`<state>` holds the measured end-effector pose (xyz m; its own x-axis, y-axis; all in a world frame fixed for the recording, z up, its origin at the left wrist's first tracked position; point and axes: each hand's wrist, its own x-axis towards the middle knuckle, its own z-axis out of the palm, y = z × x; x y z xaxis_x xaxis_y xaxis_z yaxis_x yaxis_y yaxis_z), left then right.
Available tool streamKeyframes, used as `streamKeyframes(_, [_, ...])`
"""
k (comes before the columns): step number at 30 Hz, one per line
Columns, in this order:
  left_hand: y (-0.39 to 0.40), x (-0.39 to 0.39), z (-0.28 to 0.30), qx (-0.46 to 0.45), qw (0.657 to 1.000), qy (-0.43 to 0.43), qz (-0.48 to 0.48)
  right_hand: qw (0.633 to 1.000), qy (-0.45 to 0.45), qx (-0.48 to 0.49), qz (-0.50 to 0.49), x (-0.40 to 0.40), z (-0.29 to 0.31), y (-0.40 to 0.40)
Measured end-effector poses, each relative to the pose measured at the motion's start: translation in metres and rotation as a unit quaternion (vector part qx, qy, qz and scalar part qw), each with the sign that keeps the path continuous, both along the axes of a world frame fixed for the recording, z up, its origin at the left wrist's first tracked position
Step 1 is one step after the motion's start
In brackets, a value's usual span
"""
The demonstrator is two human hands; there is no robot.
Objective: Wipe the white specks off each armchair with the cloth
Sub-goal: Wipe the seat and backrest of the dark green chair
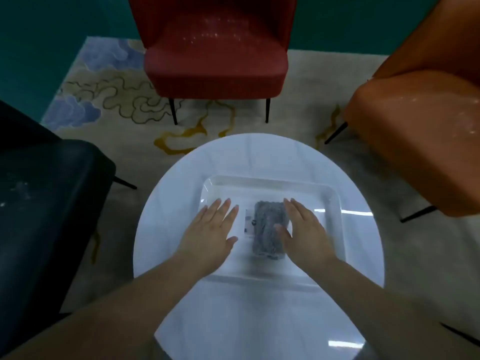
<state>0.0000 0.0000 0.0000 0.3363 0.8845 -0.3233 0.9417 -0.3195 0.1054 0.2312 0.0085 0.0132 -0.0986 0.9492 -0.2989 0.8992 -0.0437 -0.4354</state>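
Both hands, left & right, flat, fingers spread, empty, flanking grey cloth in tray.

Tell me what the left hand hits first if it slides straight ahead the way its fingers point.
Most likely the far rim of the clear tray, since the left hand lies open inside it with fingers pointing up and slightly right. The grey cloth sits off to its right, apparently outside that line. Depth is uncertain.

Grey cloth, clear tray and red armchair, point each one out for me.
Grey cloth [268, 227]: head view, middle of the folded cloth.
Clear tray [335, 201]: head view, right rim.
Red armchair [215, 63]: head view, seat cushion.
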Motion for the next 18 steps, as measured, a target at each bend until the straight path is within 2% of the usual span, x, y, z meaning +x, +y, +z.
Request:
streamKeyframes(8, [-0.009,0.007,-0.058,-0.011,1.000,0.006,-0.008,0.998,0.008,0.057,-0.014,-0.025,-0.053,-0.002])
streamKeyframes(15, [-0.005,0.005,-0.061,-0.019,1.000,-0.016,-0.005,0.994,-0.079,0.060,-0.050,-0.033,-0.066,-0.003])
streamKeyframes(18, [-0.003,0.004,-0.056,-0.032,0.999,-0.020,0.002,0.997,-0.010,0.023,-0.074,-0.033,-0.067,-0.003])
